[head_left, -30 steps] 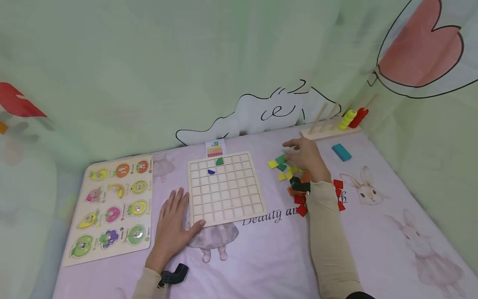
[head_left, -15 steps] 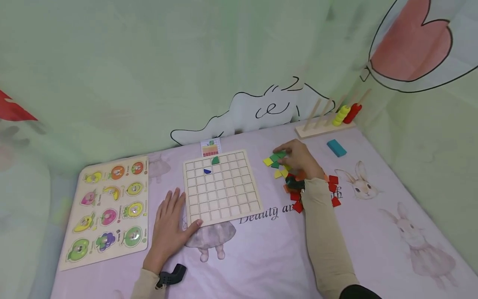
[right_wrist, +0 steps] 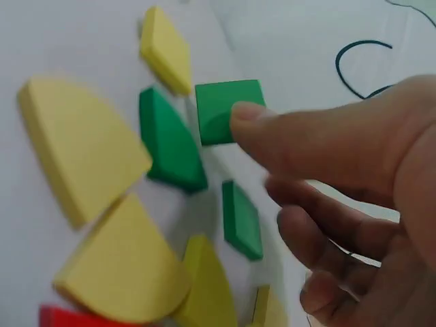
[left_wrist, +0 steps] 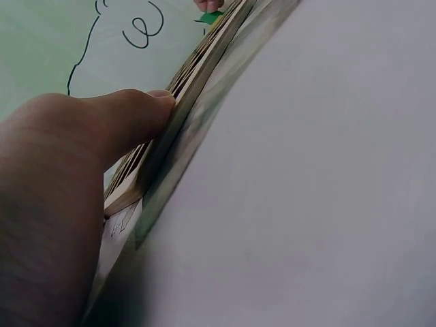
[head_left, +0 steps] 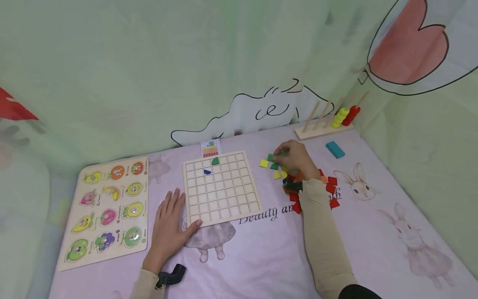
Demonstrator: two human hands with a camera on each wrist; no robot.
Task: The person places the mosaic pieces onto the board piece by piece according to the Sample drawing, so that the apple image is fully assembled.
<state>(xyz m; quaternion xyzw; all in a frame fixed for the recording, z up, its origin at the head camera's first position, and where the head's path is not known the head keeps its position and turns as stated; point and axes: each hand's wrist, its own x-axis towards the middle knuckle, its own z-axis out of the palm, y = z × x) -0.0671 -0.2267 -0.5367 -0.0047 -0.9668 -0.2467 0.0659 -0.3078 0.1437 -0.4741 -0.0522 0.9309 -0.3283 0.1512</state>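
Observation:
My right hand pinches a green square tile, thumb on its face, above the loose pieces at the board's right. Below it lie a green quarter-round piece, another green tile and yellow pieces. My left hand lies flat beside the wooden grid board, its fingers straight. The left thumb rests on the board's near left corner. A green quarter-round piece and a blue half-round piece sit in the board's upper cells.
A small pattern card lies behind the board. A fruit puzzle board is at the left. Red tiles lie around my right forearm. A teal block and a wooden peg stand with yellow and red beads are at the back right.
My right hand has come down into the green pieces, and its spread fingers have closed on a green square tile. The left hand stays on the board's corner. The head view has shifted slightly.

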